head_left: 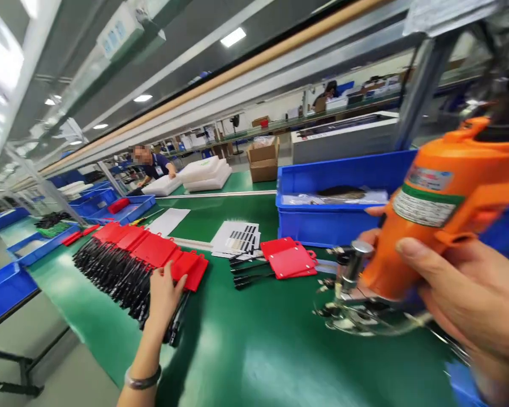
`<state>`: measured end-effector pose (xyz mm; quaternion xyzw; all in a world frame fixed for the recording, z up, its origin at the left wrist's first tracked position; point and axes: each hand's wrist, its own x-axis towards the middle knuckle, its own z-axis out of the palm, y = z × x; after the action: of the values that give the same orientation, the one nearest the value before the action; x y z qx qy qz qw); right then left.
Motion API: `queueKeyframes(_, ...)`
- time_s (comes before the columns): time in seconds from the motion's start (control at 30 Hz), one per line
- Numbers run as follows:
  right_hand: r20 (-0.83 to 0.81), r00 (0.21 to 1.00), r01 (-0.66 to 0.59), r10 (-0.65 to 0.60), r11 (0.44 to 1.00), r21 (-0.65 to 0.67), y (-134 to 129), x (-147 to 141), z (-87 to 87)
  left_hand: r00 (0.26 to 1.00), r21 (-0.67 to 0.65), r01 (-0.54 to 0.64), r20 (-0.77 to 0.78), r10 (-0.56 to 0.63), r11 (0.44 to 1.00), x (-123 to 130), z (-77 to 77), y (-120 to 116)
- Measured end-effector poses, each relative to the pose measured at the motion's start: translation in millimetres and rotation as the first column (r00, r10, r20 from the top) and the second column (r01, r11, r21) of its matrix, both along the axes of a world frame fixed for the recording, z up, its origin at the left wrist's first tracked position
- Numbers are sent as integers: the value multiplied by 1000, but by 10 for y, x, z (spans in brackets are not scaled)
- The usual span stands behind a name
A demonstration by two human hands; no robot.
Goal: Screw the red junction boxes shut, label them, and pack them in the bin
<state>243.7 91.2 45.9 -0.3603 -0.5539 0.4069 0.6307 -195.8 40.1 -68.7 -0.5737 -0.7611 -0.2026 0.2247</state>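
Note:
My left hand [165, 291], with a bracelet at the wrist, rests its spread fingers on the near end of a long row of red plates [155, 249] with black cables [119, 280]. My right hand [462, 282] is wrapped round an orange tool [428, 209] with a white and green label. Below the tool is a metal fixture [348, 299] with thin tubes. Between my hands, more red plates [287, 258] with black cables lie on the green table [254, 350].
Behind the loose plates are printed sheets [236, 238] and a large blue bin [322, 220] holding bags. Blue trays [123, 210] stand at the left. Across the table, a person [155, 167] handles white foam stacks [206, 172]. A cardboard box [263, 161] stands beyond.

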Motion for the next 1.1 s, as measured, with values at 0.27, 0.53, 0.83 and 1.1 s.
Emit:
queueKeyframes(0.27,-142,987,-67,69,998,19,-67,-160,52,744,-155,668,169,-646,728,1519,117,-172)
queueKeyframes(0.53,-204,978,-32,52,994,103,-95,-359,33,651,-303,759,320,-688,577,2071,-383,94)
queueKeyframes(0.83,-161,987,43,-30,996,78,-38,-456,-34,720,-407,670,150,-678,621,2104,-370,12)
queueKeyframes(1.1,-108,989,118,-104,985,124,21,-468,-156,729,-418,648,101,-677,636,2133,-358,16)
